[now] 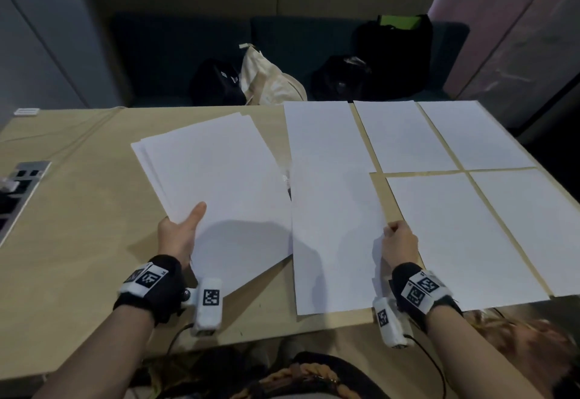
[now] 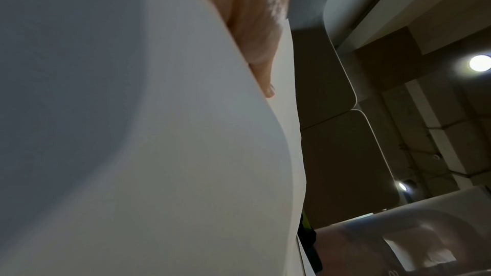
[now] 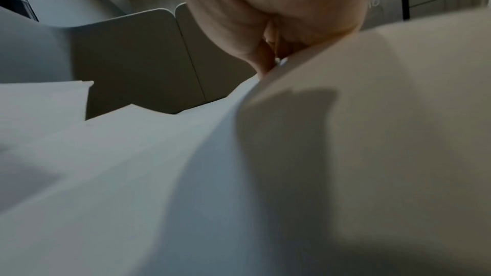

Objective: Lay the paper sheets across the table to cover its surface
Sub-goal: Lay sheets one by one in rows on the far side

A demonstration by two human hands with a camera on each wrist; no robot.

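Observation:
My left hand (image 1: 183,230) holds a stack of white paper sheets (image 1: 216,185) by its near left edge, thumb on top, above the left middle of the wooden table (image 1: 72,241). The left wrist view shows the stack (image 2: 159,154) close up with my thumb (image 2: 265,49) on it. My right hand (image 1: 397,241) pinches the right edge of a single long sheet (image 1: 329,210) held over the table's centre. The right wrist view shows that sheet (image 3: 186,175) curving under my fingers (image 3: 268,56). Several sheets lie flat on the right side, such as one (image 1: 405,135) at the back and one (image 1: 455,235) in front.
A power socket panel (image 1: 18,185) is set into the table at the left. Beyond the far edge stands a dark sofa (image 1: 175,53) with black bags (image 1: 395,50) and a cream cloth bag (image 1: 270,81). Bare wood shows on the table's left half.

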